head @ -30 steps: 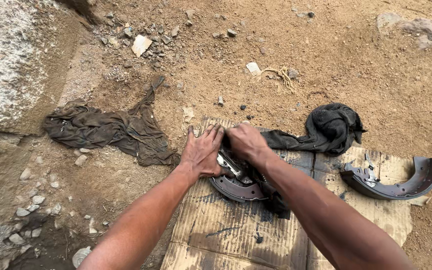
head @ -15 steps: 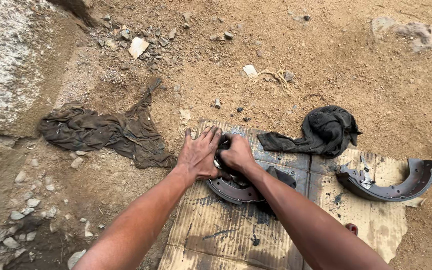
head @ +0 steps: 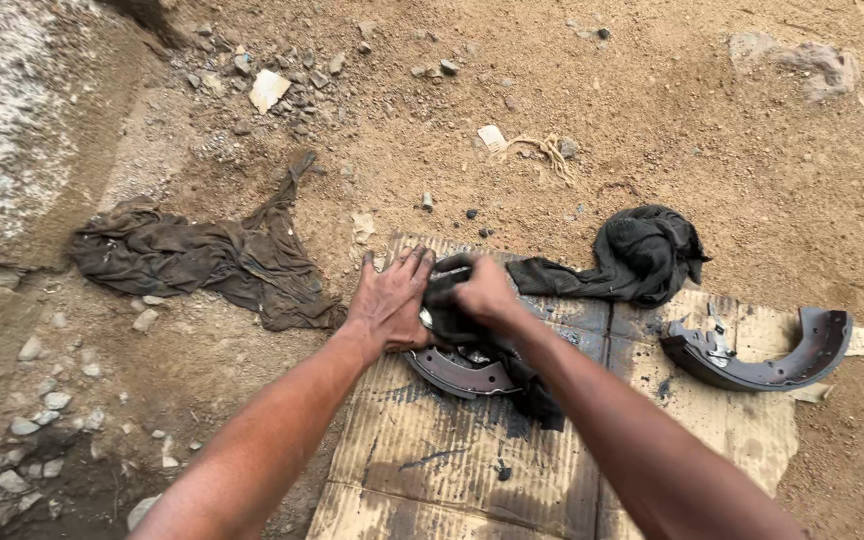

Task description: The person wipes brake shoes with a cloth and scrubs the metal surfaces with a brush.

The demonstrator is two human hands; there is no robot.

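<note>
A stained sheet of cardboard (head: 432,450) is laid on the bare dirt ground (head: 712,130), and the work is carried on it. To the left of the sheet, a crumpled brown rag (head: 202,255) is spread on the ground, with loose stones (head: 37,410) scattered below it and a large pale rock (head: 12,130) at the upper left. A second brake shoe (head: 757,355) is placed on the right part of the cardboard, well apart from both hands, with its curved face turned down and its ends pointing up. A black cloth (head: 642,250) is bunched near the upper edge of the cardboard, and a strip of it is run leftward toward the hands. The brake shoe (head: 457,370) being handled is located at the middle of the cardboard, directly beneath the hands; only its lower curved rim is left visible, the rest being covered by hands and cloth. The left hand (head: 389,302) is pressed flat on the shoe's left end, fingers spread and extended. The right hand (head: 482,290) is closed around the near end of the black cloth, which is held against the top of the shoe.
</note>
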